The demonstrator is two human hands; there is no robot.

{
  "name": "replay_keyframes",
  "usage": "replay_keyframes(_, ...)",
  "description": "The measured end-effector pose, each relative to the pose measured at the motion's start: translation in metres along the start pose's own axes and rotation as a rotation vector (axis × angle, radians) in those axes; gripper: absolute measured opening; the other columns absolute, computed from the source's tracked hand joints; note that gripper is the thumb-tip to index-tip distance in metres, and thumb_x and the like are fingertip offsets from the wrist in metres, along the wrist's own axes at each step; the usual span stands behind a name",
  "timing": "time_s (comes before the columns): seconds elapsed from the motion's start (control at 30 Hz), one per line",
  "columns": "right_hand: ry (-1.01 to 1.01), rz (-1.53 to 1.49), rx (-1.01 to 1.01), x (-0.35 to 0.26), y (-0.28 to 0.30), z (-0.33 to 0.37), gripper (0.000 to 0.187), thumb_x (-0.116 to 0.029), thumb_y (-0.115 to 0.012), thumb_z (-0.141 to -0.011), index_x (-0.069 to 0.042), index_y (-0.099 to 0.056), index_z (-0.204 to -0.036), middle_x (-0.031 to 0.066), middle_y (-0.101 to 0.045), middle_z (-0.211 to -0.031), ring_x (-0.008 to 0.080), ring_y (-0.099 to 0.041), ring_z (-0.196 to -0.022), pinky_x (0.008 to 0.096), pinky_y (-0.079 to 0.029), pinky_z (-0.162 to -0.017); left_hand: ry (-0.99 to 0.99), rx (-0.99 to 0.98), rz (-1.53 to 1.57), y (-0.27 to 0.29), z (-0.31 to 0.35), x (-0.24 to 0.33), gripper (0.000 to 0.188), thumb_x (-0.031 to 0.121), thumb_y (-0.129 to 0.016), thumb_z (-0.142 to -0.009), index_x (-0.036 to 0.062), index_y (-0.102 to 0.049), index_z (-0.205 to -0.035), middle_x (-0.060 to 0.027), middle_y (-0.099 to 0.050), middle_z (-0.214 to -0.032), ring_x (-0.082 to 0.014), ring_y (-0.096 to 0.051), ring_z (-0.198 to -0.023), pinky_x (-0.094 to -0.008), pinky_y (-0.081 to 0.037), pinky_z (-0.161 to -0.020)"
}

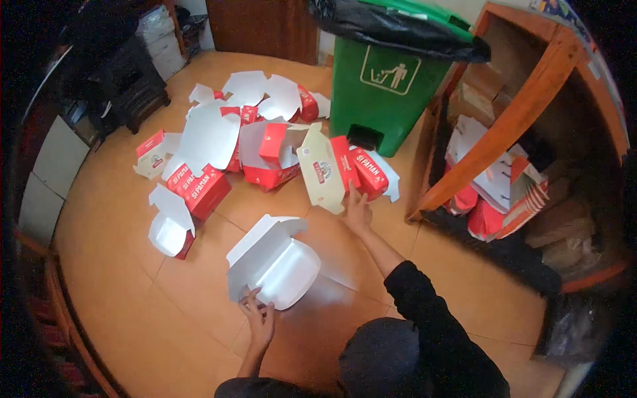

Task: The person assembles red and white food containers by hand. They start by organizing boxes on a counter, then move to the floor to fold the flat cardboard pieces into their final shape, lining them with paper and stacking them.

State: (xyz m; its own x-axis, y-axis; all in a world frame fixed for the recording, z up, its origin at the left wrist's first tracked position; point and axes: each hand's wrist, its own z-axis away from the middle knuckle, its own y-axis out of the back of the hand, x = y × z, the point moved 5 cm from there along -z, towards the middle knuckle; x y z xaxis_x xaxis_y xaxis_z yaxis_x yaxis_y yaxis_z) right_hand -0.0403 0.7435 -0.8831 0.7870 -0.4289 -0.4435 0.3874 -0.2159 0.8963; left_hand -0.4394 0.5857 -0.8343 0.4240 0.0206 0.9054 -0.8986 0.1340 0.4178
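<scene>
An opened paper food box (288, 275), white inside with its lid raised, stands on the floor in front of me. My left hand (261, 318) grips its near left corner, thumb and fingers at the edge. My right hand (358, 211) reaches forward to the right side of the pile, its fingers on the lower edge of a cream and red food box (321, 171). Beside that one lies another red box (369, 174) with a white flap. Part of my right fingers' contact is hidden by the hand itself.
Several red and white boxes (209, 136) lie heaped on the orange tiled floor (192, 285). Behind them stands a green pedal bin (385, 89) with a black liner. A wooden shelf (504, 119) holding packaging is at the right, and a dark stand (129, 83) at the far left.
</scene>
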Motion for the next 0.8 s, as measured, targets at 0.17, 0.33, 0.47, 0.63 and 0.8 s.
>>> replay_keyframes(0.17, 0.074, -0.312, 0.311, -0.011, -0.005, 0.002, 0.108, -0.023, -0.083, -0.069, -0.022, -0.018, -0.155, 0.0311, -0.037, -0.135, 0.0499, -0.045, -0.123, 0.0533, -0.039, -0.102, 0.058, -0.191, -0.059, 0.008, 0.007, -0.023, 0.047, 0.015, -0.057, -0.099, 0.0050, -0.036, -0.140, -0.0196, -0.033, -0.128, -0.0279, -0.052, -0.111, -0.0353, -0.056, -0.087)
replay_keyframes(0.33, 0.108, -0.502, 0.653, -0.001, -0.006, -0.022, 0.069, -0.026, -0.077, -0.081, -0.009, -0.044, -0.139, 0.0236, -0.049, -0.128, 0.0404, -0.047, -0.120, 0.0486, -0.036, -0.103, 0.153, -0.308, 0.027, 0.010, -0.001, -0.033, 0.049, 0.014, -0.055, -0.099, 0.0052, -0.032, -0.141, -0.0174, -0.035, -0.128, -0.0217, -0.058, -0.092, -0.0330, -0.056, -0.080)
replay_keyframes(0.47, 0.025, -0.853, 0.715, 0.007, -0.003, -0.046, 0.038, -0.025, -0.061, -0.097, -0.003, -0.053, -0.126, 0.0207, -0.060, -0.115, 0.0363, -0.058, -0.107, 0.0440, -0.043, -0.096, 0.297, -0.318, 0.225, -0.007, -0.006, -0.030, 0.055, 0.006, -0.051, -0.096, 0.0146, -0.025, -0.144, -0.0134, -0.036, -0.132, -0.0193, -0.060, -0.094, -0.0327, -0.055, -0.077)
replay_keyframes(0.63, -0.100, -0.922, 0.754, 0.038, 0.008, -0.068, 0.032, -0.028, -0.051, -0.101, -0.002, -0.057, -0.118, 0.0121, -0.065, -0.100, 0.0213, -0.063, -0.093, 0.0329, -0.051, -0.078, 0.182, -0.201, 0.265, -0.017, -0.024, -0.030, 0.065, -0.005, -0.049, -0.084, 0.0093, -0.031, -0.144, -0.0155, -0.039, -0.127, -0.0179, -0.056, -0.084, -0.0292, -0.051, -0.067)
replay_keyframes(0.8, -0.403, -1.490, 0.006, 0.096, -0.014, -0.029, 0.022, -0.025, -0.056, -0.093, -0.008, -0.060, -0.105, 0.0051, -0.065, -0.091, 0.0138, -0.062, -0.080, 0.0285, -0.050, -0.066, 0.118, -0.148, 0.126, -0.004, -0.021, -0.037, 0.068, -0.005, -0.051, -0.079, 0.0097, -0.035, -0.144, -0.0177, -0.038, -0.135, -0.0225, -0.053, -0.095, -0.0298, -0.051, -0.072)
